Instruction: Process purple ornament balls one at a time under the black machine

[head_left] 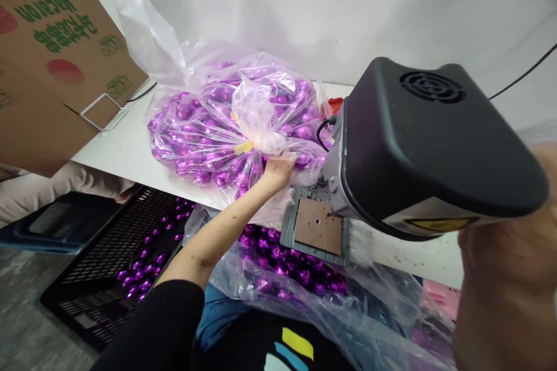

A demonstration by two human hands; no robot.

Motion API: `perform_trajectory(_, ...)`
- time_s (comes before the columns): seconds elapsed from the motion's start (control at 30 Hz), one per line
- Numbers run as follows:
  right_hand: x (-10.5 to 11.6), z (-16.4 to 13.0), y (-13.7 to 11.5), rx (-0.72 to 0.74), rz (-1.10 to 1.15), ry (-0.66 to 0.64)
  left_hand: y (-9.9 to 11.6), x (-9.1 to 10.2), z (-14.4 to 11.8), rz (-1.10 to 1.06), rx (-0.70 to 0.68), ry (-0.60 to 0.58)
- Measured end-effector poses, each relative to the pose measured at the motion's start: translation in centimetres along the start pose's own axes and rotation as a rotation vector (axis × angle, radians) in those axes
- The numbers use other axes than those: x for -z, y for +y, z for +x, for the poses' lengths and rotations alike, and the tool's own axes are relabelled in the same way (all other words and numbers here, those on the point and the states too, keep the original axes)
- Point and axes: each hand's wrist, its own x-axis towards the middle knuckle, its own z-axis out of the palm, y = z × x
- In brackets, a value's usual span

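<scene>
Plainly, on the white table (pixel 114 149) 1 clear plastic bag (pixel 211 145) of purple baubles (pixel 203 177) is placed toward the far side, left of 1 black machine (pixel 435 145), and nearer than the bag 1 brown plate (pixel 317 227) is seen. At the right edge only blur is shown of the right hand (pixel 507 284), so whether anything is held cannot be told. By the left hand (pixel 279 171) the bag's gathered plastic is gripped, right of 1 yellow strip (pixel 243 148).
</scene>
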Motion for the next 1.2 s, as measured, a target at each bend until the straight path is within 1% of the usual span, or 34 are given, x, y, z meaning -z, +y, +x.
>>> perform_trajectory(0.07,-0.2,0.5,0.0,-0.002,0.053,0.003,-0.4,-1.2,1.3,-0.015,0.002,0.011)
perform_trajectory(0.13,-0.5,0.8,0.0,0.015,0.072,0.006,-0.7,-1.7,1.4,-0.035,0.019,0.017)
perform_trajectory(0.2,-0.6,0.8,0.2,0.026,0.081,0.015,-1.0,-1.4,0.9,-0.059,0.040,0.018)
perform_trajectory(0.3,-0.8,0.8,0.3,0.019,0.104,0.020,-1.3,0.4,-0.8,-0.208,0.052,0.029)
perform_trajectory(0.33,-0.8,0.8,0.3,0.018,0.108,0.015,-1.4,1.1,-1.6,-0.314,0.055,0.029)
perform_trajectory(0.37,-0.8,0.8,0.3,0.021,0.112,0.011,-1.5,1.8,-2.5,-0.466,0.069,0.013)
perform_trajectory(0.43,-0.9,0.8,0.4,0.037,0.114,0.010,-1.5,2.9,-4.4,-0.871,0.140,-0.067)
perform_trajectory(0.47,-0.9,0.8,0.4,0.045,0.115,0.017,-1.3,3.3,-5.3,-1.111,0.191,-0.117)
perform_trajectory(0.5,-1.0,0.8,0.3,0.048,0.115,0.027,-1.1,3.4,-6.2,-1.333,0.239,-0.167)
perform_trajectory(0.53,-1.0,0.8,0.3,0.049,0.114,0.041,-0.9,3.4,-6.9,-1.504,0.275,-0.211)
perform_trajectory(0.57,-1.0,0.8,0.2,0.045,0.112,0.052,-0.5,3.2,-7.6,-1.630,0.298,-0.248)
perform_trajectory(0.63,-1.0,0.7,-0.2,0.016,0.100,0.047,0.3,2.6,-8.4,-1.779,0.322,-0.320)
perform_trajectory(0.7,-1.0,0.6,-0.7,-0.014,0.107,0.025,1.1,1.8,-8.9,-1.831,0.324,-0.374)
perform_trajectory(0.77,-1.0,0.6,-1.1,-0.027,0.159,-0.002,1.8,1.1,-9.2,-1.799,0.284,-0.383)
perform_trajectory(0.87,-1.0,0.7,-1.2,-0.001,0.255,-0.016,2.6,0.6,-9.9,-1.658,0.183,-0.320)
perform_trajectory(0.97,-1.2,0.9,-0.8,0.034,0.275,-0.006,3.3,0.4,-10.8,-1.477,0.122,-0.206)
perform_trajectory(1.03,-1.2,0.9,-0.7,0.037,0.271,0.003,3.5,0.2,-11.2,-1.404,0.139,-0.166)
perform_trajectory(1.07,-1.2,0.9,-0.6,0.035,0.267,0.009,3.5,0.0,-11.3,-1.408,0.163,-0.167)
perform_trajectory(1.2,-1.2,0.8,-0.9,0.028,0.234,0.006,3.3,-0.7,-11.1,-1.561,0.278,-0.235)
